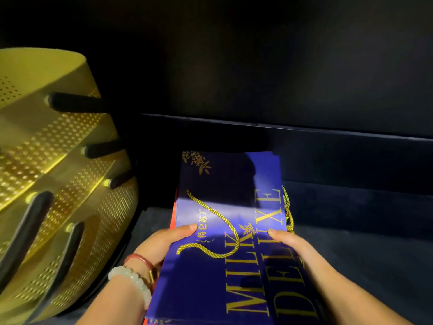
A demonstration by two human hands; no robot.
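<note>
Blue bag: a flat, folded paper bag (234, 207) fills the lower middle of the frame, lying lengthwise away from the camera, with gold letters reading MILK DELUXE along its right half and a gold flower print at its far left corner
Left hand: the left hand (161, 242) grips the bag's left edge in the lower centre-left, thumb pressed on the top face, the other fingers hidden under the bag
Right hand: the right hand (295, 247) grips the bag's right edge at about the same height, thumb on top over the letters, the rest of the fingers out of sight below
Gold cord: one twisted handle cord (218, 214) loops loose across the bag's top face between the two thumbs; a second cord (289, 212) sticks out past the right edge
Red edge: a thin red strip (173, 219) shows just under the bag's left side; what it belongs to cannot be told
Wrist: a white bead bracelet (131, 280) and a red bangle (138, 258) sit on the left wrist
Yellow shell: a large perforated yellow form (58, 172) with black pegs (77, 103) stands at the left of the frame, near the left hand but apart from it
Surface: a dark, felt-like floor (363, 254) lies below the bag, with a dark ledge (328, 132) behind
</note>
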